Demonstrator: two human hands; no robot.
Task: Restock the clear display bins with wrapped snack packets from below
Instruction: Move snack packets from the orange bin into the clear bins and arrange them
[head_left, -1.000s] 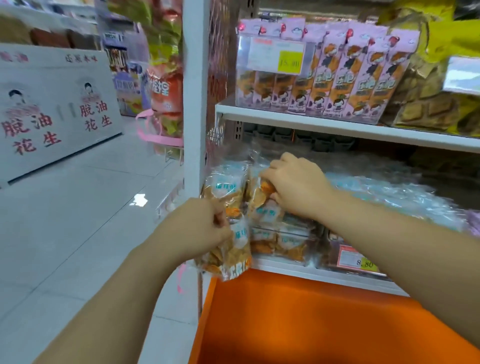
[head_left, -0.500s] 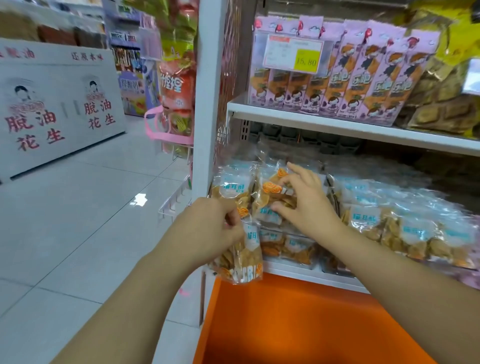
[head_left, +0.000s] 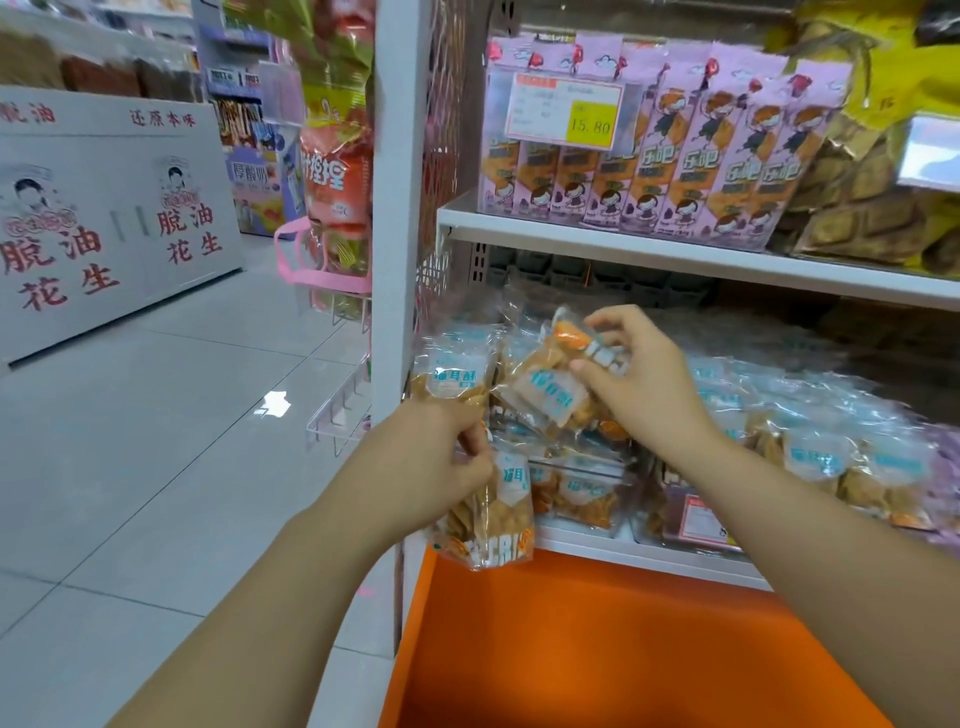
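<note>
My left hand (head_left: 441, 462) pinches the top of a clear snack packet (head_left: 493, 514) with orange crisps and a teal label; the packet hangs below my fist in front of the shelf edge. My right hand (head_left: 639, 374) holds another such packet (head_left: 550, 389) between thumb and fingers, tilted above the clear display bin (head_left: 587, 483) at the left end of the lower shelf. That bin holds several packets of the same kind. One more packet (head_left: 452, 374) stands against the white upright. A further pile of packets (head_left: 831, 441) fills the bins to the right.
A white shelf (head_left: 675, 254) above carries pink snack packs (head_left: 727, 156) with a 15.80 price tag (head_left: 569, 114). The orange cabinet front (head_left: 597, 649) lies below the bins. A white upright post (head_left: 397, 208) borders the shelf on the left. Grey tiled aisle floor (head_left: 156, 441) spreads leftward.
My right hand has lifted off the pile and now holds a packet raised above the bin. My left hand keeps its hanging packet. The view has shifted right and closer.
</note>
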